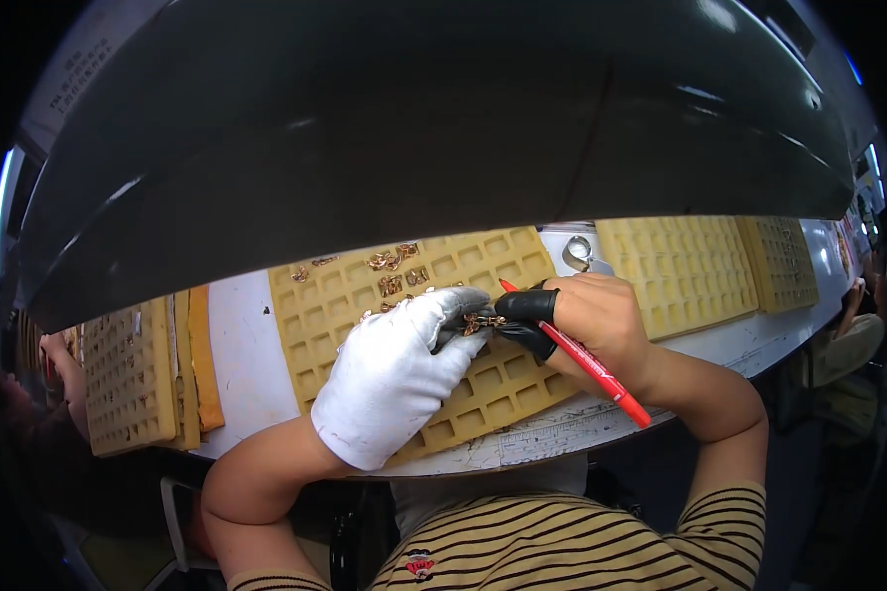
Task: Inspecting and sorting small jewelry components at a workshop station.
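Note:
My left hand (pixel 394 360), in a white glove with dark fingertips, is closed on a small shiny copper-gold metal piece (pixel 478 322). From the other side, the black-covered thumb and finger of my right hand (pixel 586 313) pinch at the same piece. A red pen (pixel 601 372) lies slanted through my right hand, its thin end by the fingertips and its thick end toward my body. Both hands are over a yellow tray (pixel 317 347) with rows of square pockets. More copper-gold pieces (pixel 392 286) sit in pockets of its far part.
A large dark curved cover (pixel 414 128) hangs over the far side of the table. Another yellow tray (pixel 675 271) and a metal ring-shaped item (pixel 578 251) lie to the right. Stacked trays (pixel 133 379) stand at the left. A ruler strip (pixel 562 440) runs along the near edge.

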`<state>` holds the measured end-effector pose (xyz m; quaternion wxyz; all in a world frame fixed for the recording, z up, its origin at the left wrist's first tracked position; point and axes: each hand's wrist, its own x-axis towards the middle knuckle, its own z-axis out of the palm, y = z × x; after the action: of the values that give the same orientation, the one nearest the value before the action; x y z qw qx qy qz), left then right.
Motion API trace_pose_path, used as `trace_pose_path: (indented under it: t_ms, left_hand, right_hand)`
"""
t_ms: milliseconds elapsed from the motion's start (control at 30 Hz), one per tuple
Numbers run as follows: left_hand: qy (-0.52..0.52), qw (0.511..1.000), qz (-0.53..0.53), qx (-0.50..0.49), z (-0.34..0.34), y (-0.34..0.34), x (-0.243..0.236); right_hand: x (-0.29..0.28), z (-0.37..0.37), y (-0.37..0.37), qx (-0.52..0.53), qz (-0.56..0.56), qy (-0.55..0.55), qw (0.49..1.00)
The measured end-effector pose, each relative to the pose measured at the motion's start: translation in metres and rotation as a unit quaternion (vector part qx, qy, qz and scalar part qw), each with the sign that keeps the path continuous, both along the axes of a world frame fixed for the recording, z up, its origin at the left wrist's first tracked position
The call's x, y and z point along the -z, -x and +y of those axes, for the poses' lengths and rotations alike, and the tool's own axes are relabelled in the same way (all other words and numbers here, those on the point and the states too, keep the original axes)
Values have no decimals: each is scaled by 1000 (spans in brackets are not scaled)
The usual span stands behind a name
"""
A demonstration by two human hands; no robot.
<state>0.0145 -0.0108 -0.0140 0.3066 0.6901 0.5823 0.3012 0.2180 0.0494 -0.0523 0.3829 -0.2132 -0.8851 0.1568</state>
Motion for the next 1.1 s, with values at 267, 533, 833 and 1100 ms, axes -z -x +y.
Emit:
trace_pose_path:
  t_ms: [267,533,833,1100]
  left_hand:
    - [79,995,-65,-3,2,2,7]
    - [192,977,-94,8,7,4,-4]
    - [255,954,-156,-1,7,1,-17]
    - [247,951,-184,-17,7,2,-10]
  right_hand:
    - [-5,-1,-2,-9,-2,-7,1000]
    - [-5,-2,-2,-7,-3,-16,1000]
    - [-3,-2,-3,-16,-3,-9,1000]
    - [-4,1,-4,-7,-30,-4,1000]
